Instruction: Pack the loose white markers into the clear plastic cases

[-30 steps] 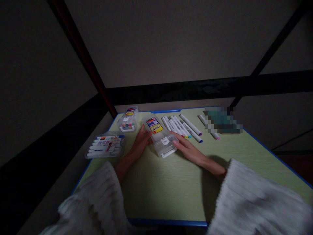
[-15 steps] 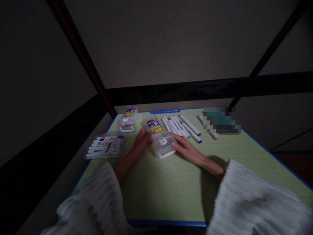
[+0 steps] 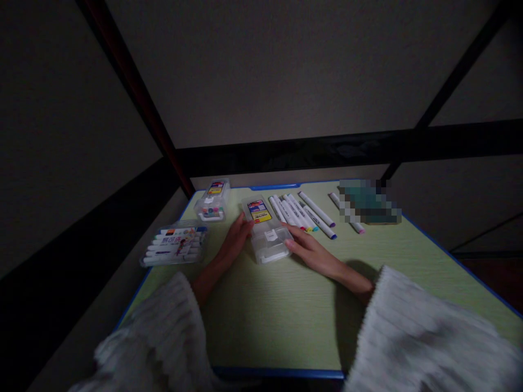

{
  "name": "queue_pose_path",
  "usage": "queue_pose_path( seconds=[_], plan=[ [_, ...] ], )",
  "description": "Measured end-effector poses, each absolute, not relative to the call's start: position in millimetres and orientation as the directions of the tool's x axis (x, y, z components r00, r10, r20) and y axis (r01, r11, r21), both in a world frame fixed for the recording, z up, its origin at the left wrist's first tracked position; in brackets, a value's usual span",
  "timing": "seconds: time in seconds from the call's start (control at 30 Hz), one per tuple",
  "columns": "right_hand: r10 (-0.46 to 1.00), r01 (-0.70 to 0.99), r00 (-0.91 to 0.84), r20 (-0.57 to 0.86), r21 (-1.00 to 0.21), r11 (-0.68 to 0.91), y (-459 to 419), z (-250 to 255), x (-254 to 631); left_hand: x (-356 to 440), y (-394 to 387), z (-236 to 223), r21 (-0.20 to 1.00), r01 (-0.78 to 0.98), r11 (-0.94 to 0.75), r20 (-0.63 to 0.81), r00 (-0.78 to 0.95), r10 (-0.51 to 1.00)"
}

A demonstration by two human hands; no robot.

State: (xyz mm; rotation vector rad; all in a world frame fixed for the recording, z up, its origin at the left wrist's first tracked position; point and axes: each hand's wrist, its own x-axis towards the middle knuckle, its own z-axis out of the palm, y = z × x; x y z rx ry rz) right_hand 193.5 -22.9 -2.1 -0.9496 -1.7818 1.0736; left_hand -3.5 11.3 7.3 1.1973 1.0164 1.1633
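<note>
A clear plastic marker case (image 3: 267, 239) with a white latch and a yellow-and-blue label lies between my two hands on the table; no pens show inside it. My left hand (image 3: 237, 235) grips its left side, thumb at the edge. On the opposite side, my right hand (image 3: 308, 247) holds the case near its latch end, with the thumb on the edge and the other fingers partly hidden behind it. Just beyond my right hand lie several loose white markers (image 3: 292, 212) with coloured ends.
A second clear case (image 3: 213, 201) with coloured markers inside stands at the back left. Nearer, a flat pack of white pens (image 3: 175, 245) overhangs the left edge. At the right, a lone pink-ended marker (image 3: 357, 226) lies beside a blurred flat object (image 3: 370, 201). The light-green table (image 3: 273, 326) has blue edging.
The case has turned slightly between my hands, its far end shifting a little right. Both hands keep hold of it, and the other things lie where they were.
</note>
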Motion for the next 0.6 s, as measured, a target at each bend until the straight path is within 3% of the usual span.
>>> queue_pose_path(
  seconds=[0.1, 0.3, 0.43, 0.53, 0.6],
  plan=[
    [0.896, 0.193, -0.357, 0.263, -0.918, 0.347, -22.1, -3.5, 193.6, -3.9, 10.5, 8.6, 0.998, -0.018, -0.061, 0.063, 0.157, 0.986],
    [0.899, 0.199, -0.354, 0.259, -0.918, 0.343, -22.2, -3.6, 193.5, -2.9, 12.1, 6.5, 0.995, 0.011, -0.094, 0.091, 0.167, 0.982],
    [0.899, 0.208, -0.347, 0.266, -0.913, 0.350, -22.7, -3.0, 193.1, -1.8, 12.2, 4.4, 0.997, 0.022, -0.077, 0.077, -0.002, 0.997],
    [0.900, 0.212, -0.339, 0.273, -0.910, 0.356, -22.9, -3.1, 192.7, -2.0, 7.6, 9.1, 0.965, 0.120, -0.232, 0.250, -0.166, 0.954],
    [0.899, 0.221, -0.341, 0.276, -0.906, 0.362, -23.0, -3.2, 192.3, -1.6, 2.1, 15.4, 0.908, 0.189, -0.373, 0.396, -0.100, 0.913]
  ],
)
